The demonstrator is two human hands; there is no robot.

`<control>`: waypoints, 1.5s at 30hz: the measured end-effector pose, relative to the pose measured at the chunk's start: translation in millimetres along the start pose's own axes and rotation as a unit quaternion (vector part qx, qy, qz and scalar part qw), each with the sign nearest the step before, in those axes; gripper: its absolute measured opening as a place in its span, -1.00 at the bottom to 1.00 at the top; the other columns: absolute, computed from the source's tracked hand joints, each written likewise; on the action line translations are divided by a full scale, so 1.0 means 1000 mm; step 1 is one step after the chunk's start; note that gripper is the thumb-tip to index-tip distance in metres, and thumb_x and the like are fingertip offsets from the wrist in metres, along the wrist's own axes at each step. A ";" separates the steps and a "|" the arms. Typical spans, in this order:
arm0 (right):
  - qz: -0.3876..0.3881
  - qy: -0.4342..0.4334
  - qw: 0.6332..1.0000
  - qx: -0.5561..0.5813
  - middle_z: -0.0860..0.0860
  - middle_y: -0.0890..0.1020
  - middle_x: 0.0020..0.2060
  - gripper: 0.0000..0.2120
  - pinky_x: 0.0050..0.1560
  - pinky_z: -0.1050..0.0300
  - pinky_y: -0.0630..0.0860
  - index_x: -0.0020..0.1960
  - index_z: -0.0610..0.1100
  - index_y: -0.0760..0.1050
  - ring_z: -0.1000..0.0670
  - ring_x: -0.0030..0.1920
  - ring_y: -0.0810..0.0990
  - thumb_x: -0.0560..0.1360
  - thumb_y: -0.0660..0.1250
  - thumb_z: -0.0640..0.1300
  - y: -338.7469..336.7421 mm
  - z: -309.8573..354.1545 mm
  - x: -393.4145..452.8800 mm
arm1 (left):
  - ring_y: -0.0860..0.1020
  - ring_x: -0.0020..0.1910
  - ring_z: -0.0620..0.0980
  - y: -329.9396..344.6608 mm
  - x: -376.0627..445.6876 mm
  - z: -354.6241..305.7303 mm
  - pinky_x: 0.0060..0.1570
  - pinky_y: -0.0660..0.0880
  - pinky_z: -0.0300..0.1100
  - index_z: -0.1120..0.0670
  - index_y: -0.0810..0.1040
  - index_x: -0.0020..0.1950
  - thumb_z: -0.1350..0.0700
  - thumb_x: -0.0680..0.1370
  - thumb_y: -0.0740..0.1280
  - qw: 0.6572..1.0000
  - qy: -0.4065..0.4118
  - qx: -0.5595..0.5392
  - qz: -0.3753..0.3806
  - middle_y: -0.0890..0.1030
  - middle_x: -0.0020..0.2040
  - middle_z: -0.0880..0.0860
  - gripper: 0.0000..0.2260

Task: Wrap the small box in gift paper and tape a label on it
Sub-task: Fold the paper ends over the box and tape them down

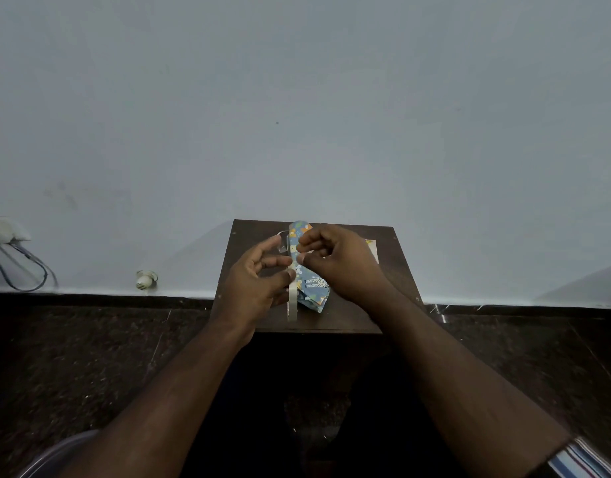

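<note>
Both hands, left hand (259, 277) & right hand (335, 260), we see pinching tape (292, 298) beside wrapped box (307, 270) on counter (393, 270).

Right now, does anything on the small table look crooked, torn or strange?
The gift paper looks loose: it bulges and sticks up at the far end instead of lying flat. A clear tape strip hangs free near the left hand. The right hand pinches the paper. No tear or spill is visible.
</note>
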State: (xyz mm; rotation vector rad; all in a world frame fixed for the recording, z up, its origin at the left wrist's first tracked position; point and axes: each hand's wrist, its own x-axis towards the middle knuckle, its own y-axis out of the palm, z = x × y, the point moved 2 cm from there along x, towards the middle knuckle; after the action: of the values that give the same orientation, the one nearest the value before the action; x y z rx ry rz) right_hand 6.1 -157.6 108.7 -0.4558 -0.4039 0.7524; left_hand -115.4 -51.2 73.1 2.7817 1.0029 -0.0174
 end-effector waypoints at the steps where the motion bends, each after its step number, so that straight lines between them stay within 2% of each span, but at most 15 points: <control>1: 0.005 -0.005 1.000 -0.022 0.17 0.67 -0.15 -0.83 -0.11 0.32 0.53 -0.02 -0.01 0.60 0.23 -0.23 0.59 0.45 0.51 -0.19 0.002 0.002 0.002 | 0.61 -0.25 -0.21 0.001 -0.001 -0.001 -0.35 0.52 -0.30 -0.11 0.49 0.36 0.33 0.54 0.41 1.000 0.004 0.002 0.002 0.69 0.04 0.02 -0.52; 5: 0.016 -0.005 0.999 -0.048 0.10 0.70 -0.19 -0.78 -0.07 0.18 0.59 -0.03 0.04 0.56 0.16 -0.23 0.63 0.45 0.48 -0.23 0.006 0.005 0.003 | 0.62 -0.19 -0.25 0.002 0.000 -0.002 -0.33 0.54 -0.30 -0.07 0.46 0.41 0.34 0.53 0.42 0.999 0.029 0.040 0.002 0.71 0.03 0.02 -0.47; 10: 0.012 -0.013 0.997 -0.074 0.08 0.67 -0.26 -0.76 -0.12 0.16 0.56 0.00 0.01 0.55 0.23 -0.28 0.57 0.44 0.40 -0.29 0.009 0.005 0.003 | 0.63 -0.18 -0.24 0.001 0.002 0.000 -0.33 0.53 -0.33 -0.02 0.44 0.46 0.35 0.52 0.43 0.997 0.042 0.072 0.003 0.70 0.05 0.05 -0.44; 16: 0.033 0.015 0.998 -0.046 0.09 0.63 -0.33 -0.75 -0.22 0.29 0.41 -0.01 0.02 0.50 0.24 -0.33 0.53 0.45 0.33 -0.31 0.012 0.006 0.002 | 0.64 -0.17 -0.21 0.000 0.003 0.002 -0.32 0.53 -0.32 -0.05 0.45 0.44 0.35 0.50 0.44 0.992 0.063 0.110 -0.005 0.69 0.05 0.02 -0.43; 19: 0.022 0.035 0.999 -0.018 0.09 0.59 -0.36 -0.75 -0.25 0.32 0.38 -0.04 0.06 0.48 0.23 -0.36 0.51 0.45 0.31 -0.30 0.016 0.007 0.000 | 0.66 -0.07 -0.15 0.001 0.003 0.004 -0.20 0.62 -0.17 -0.19 0.45 0.36 0.30 0.47 0.48 0.989 0.069 0.128 -0.035 0.64 0.07 -0.08 -0.42; 21: 0.012 0.054 0.998 0.007 0.07 0.58 -0.37 -0.76 -0.22 0.19 0.48 -0.07 0.08 0.48 0.20 -0.37 0.51 0.46 0.30 -0.27 0.018 0.006 -0.001 | 0.66 -0.01 -0.09 -0.002 0.004 0.007 -0.09 0.64 -0.08 -0.13 0.44 0.40 0.27 0.46 0.50 0.989 0.045 0.128 -0.054 0.64 0.09 -0.06 -0.41; 23: 0.010 0.068 0.997 0.031 -0.05 0.62 -0.34 -0.79 -0.11 -0.04 0.61 -0.09 0.09 0.49 0.07 -0.32 0.58 0.44 0.30 -0.23 0.022 0.004 -0.002 | 0.68 -0.06 -0.04 -0.005 0.007 0.011 -0.07 0.63 -0.06 -0.03 0.41 0.46 0.27 0.48 0.48 0.994 0.004 0.091 -0.052 0.71 0.04 0.03 -0.41; 25: 0.008 0.083 0.995 0.059 -0.19 0.62 -0.29 -0.82 -0.04 -0.15 0.62 -0.08 0.08 0.50 -0.03 -0.28 0.58 0.41 0.31 -0.20 0.025 0.003 -0.005 | 0.70 -0.10 -0.04 -0.005 0.008 0.012 -0.08 0.61 -0.08 -0.03 0.40 0.45 0.29 0.50 0.46 0.997 -0.022 0.064 -0.045 0.74 -0.04 0.05 -0.42; 28: 0.003 0.136 0.978 0.158 -0.19 0.59 -0.28 -0.81 -0.12 -0.09 0.59 -0.01 -0.09 0.51 -0.05 -0.31 0.54 0.47 0.32 -0.33 0.027 -0.001 -0.008 | 0.67 -0.21 -0.07 -0.004 0.007 0.011 -0.11 0.59 -0.07 -0.09 0.45 0.35 0.31 0.50 0.46 0.997 -0.026 0.042 -0.054 0.74 -0.13 0.02 -0.49; 30: -0.001 0.175 0.955 0.237 -0.15 0.59 -0.27 -0.80 -0.21 0.00 0.55 0.03 -0.17 0.50 -0.03 -0.35 0.51 0.49 0.29 -0.41 0.028 -0.002 -0.010 | 0.67 -0.23 -0.08 -0.004 0.006 0.010 -0.12 0.60 -0.07 -0.08 0.46 0.33 0.31 0.51 0.46 0.997 -0.034 0.025 -0.065 0.73 -0.11 0.03 -0.51; 34: -0.014 0.213 0.920 0.329 -0.12 0.53 -0.32 -0.81 -0.33 0.15 0.48 0.03 -0.21 0.46 0.02 -0.40 0.45 0.52 0.26 -0.45 0.036 -0.001 -0.014 | 0.70 -0.18 -0.04 -0.006 0.005 0.009 -0.17 0.62 -0.11 -0.04 0.46 0.35 0.32 0.51 0.45 0.996 -0.047 -0.008 -0.076 0.72 -0.03 0.09 -0.51; 38: -0.031 0.246 0.899 0.362 -0.13 0.47 -0.33 -0.81 -0.31 0.14 0.46 0.06 -0.23 0.46 0.01 -0.39 0.41 0.53 0.27 -0.45 0.040 -0.004 -0.016 | 0.71 -0.18 -0.04 -0.004 0.004 0.008 -0.21 0.61 -0.15 -0.06 0.49 0.31 0.33 0.51 0.43 0.995 -0.058 -0.032 -0.080 0.71 0.01 0.12 -0.55; 41: -0.034 0.241 0.909 0.338 -0.14 0.53 -0.30 -0.82 -0.31 0.13 0.49 0.07 -0.24 0.49 0.01 -0.40 0.48 0.52 0.31 -0.43 0.042 -0.005 -0.018 | 0.71 -0.05 0.12 -0.005 0.003 0.008 -0.02 0.66 0.04 -0.11 0.51 0.25 0.33 0.50 0.41 0.994 -0.066 -0.028 -0.088 0.73 -0.01 0.11 -0.56; 43: -0.043 0.214 0.933 0.288 -0.14 0.60 -0.27 -0.85 -0.24 0.02 0.57 0.00 -0.19 0.54 -0.02 -0.33 0.57 0.49 0.40 -0.37 0.041 -0.011 -0.019 | 0.68 -0.04 0.16 -0.006 0.003 0.007 0.11 0.60 0.16 -0.14 0.53 0.20 0.34 0.48 0.40 0.993 -0.068 -0.027 -0.094 0.73 -0.03 0.11 -0.56; 45: -0.051 0.180 0.964 0.191 -0.09 0.65 -0.24 -0.89 -0.20 -0.07 0.63 -0.07 -0.12 0.60 -0.04 -0.27 0.61 0.45 0.50 -0.24 0.038 -0.019 -0.021 | 0.68 -0.10 0.09 -0.007 0.003 0.006 0.03 0.65 0.10 -0.13 0.54 0.18 0.35 0.48 0.38 0.992 -0.066 -0.038 -0.099 0.73 -0.04 0.13 -0.57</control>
State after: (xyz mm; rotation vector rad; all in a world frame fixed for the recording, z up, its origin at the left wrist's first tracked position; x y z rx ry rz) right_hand -19.2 -153.2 68.7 -0.1979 0.0605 0.6127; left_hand -116.7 -45.0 65.4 2.5659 1.2127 -0.1831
